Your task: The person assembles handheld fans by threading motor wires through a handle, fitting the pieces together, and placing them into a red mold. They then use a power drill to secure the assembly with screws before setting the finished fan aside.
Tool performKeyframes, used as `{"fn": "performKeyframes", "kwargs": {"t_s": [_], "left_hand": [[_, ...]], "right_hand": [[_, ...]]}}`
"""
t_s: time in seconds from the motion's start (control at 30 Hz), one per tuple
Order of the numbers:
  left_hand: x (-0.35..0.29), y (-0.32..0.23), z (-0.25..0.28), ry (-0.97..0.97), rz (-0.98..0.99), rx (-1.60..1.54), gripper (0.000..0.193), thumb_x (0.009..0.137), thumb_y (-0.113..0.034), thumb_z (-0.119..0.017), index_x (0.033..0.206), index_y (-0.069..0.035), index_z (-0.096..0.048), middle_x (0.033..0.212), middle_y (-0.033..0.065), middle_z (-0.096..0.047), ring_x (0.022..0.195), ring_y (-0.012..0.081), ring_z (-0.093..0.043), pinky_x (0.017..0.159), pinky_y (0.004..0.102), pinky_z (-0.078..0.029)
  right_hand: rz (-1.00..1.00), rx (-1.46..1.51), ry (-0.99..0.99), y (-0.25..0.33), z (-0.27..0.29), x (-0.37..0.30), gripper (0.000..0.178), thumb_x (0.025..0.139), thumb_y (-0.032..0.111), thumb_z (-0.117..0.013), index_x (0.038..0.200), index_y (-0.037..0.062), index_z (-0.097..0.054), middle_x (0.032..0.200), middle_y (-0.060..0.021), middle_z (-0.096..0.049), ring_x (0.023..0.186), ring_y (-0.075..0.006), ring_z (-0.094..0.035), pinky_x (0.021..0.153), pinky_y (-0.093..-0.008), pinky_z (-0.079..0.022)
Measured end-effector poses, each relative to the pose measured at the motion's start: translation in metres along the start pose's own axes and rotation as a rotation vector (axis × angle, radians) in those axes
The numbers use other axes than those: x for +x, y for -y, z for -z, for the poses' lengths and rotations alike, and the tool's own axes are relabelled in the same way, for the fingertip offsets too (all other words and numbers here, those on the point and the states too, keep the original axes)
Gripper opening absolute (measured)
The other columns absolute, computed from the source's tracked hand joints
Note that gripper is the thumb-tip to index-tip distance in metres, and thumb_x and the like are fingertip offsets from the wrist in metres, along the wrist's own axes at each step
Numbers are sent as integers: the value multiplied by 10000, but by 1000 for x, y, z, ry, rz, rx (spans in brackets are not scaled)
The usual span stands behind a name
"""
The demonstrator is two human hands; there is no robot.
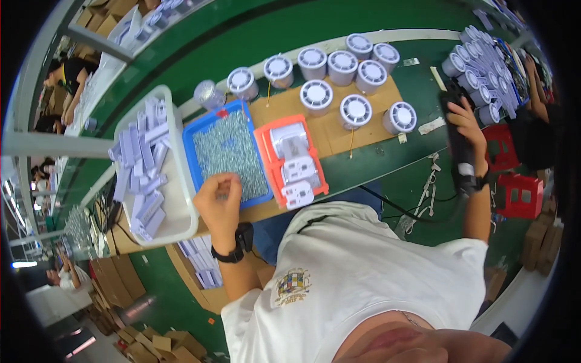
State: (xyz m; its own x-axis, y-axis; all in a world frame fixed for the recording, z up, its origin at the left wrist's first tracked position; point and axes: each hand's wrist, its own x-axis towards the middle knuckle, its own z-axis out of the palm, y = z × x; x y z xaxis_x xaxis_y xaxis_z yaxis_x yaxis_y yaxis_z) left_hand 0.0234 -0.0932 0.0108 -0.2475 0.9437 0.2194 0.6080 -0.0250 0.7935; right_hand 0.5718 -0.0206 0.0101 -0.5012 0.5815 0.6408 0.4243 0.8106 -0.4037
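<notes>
Curls left hand over the near end of the metal bits in the blue tray, beside the orange fixture, with fingertips drawn together; cannot tell whether around a bit. Grips black tool in right hand, well right of the fixture.

This is a factory assembly floor, clearly: a blue tray of small metal parts by the left hand, a black handheld tool in the right hand, matching white units ranked beyond and between them, co-workers farther out on both sides.
</notes>
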Motion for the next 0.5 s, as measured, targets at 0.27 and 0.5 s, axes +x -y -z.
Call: {"fn": "performKeyframes", "kwargs": {"t_s": [0.27,0.5], "left_hand": [[-9,8,7,73,183,-466,115,886,29,-730,1000,41,-735,904,57,-724,842,108,-688,704,210,-530],[-11,12,20,97,-18,-121,102,869,16,-748,971,16,-755,901,97,-722,725,101,-636,620,221,-504]], "right_hand": [[221,343,-850,138,9,23,196,950,193,-638,1129,152,-570,1012,-140,-633,893,-310,-635,900,-646,-454],[344,1015,-706,193,-18,107,105,896,195,-652,964,165,-579,858,-54,-626,734,-201,-609,750,-462,-467]]}}
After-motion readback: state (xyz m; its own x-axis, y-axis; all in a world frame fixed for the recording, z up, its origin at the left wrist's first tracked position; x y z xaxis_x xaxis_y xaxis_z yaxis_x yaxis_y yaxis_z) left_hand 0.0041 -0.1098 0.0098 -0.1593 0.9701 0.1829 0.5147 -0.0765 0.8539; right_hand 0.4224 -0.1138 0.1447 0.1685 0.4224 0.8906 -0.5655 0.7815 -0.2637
